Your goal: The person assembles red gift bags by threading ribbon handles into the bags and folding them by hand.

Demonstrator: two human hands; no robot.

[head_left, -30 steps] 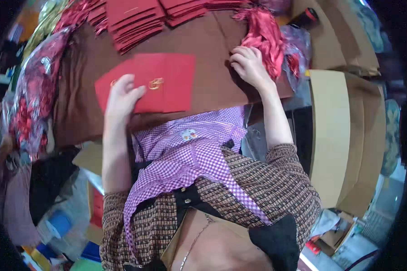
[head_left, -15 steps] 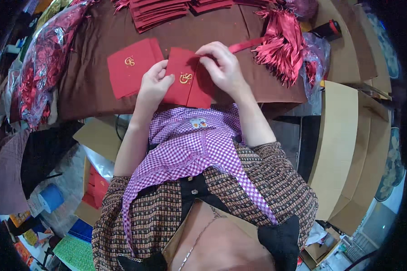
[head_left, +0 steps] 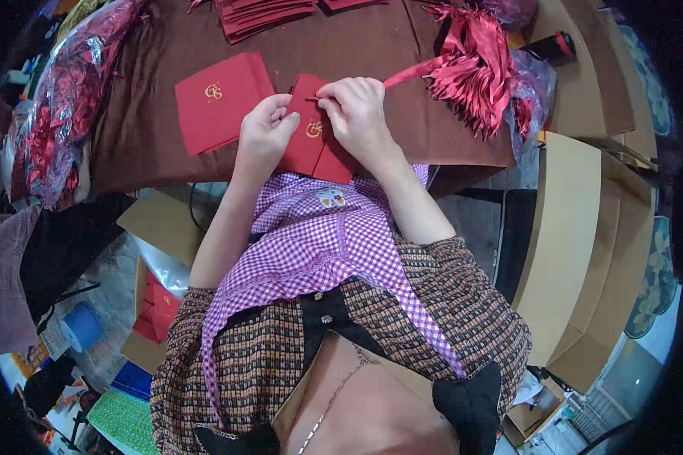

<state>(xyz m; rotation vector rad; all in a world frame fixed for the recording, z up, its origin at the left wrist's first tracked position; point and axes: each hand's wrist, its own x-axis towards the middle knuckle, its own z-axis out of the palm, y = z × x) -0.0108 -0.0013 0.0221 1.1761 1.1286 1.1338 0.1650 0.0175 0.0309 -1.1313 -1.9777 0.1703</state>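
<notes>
A flat red paper bag [head_left: 302, 152] with a gold emblem lies tilted at the table's near edge, against my apron. At its left edge, my left hand [head_left: 265, 133] is closed, thumb and forefinger curled in on the bag. My right hand [head_left: 359, 121] covers its upper right part, fingertips pinched together over the surface. A thin dark tip shows beside those fingertips; what they pinch is too small to make out. To the left lie more flat red bags [head_left: 220, 114], overlapping, with the same emblem. A red ribbon [head_left: 413, 72] runs from behind my right hand to a ribbon bundle [head_left: 474, 72].
Stacks of red bags [head_left: 262, 17] stand at the table's far side. Plastic-wrapped red ribbons [head_left: 76, 114] hang at the left. Open cardboard boxes [head_left: 565, 250] stand on the right; another box [head_left: 159, 227] with red bags is low on the left. Brown cloth [head_left: 357, 45] covers the table.
My right hand has shifted slightly left and down, its fingers now curled more tightly over the bag. My left thumb has moved toward the bag's edge. The view has shifted slightly.
</notes>
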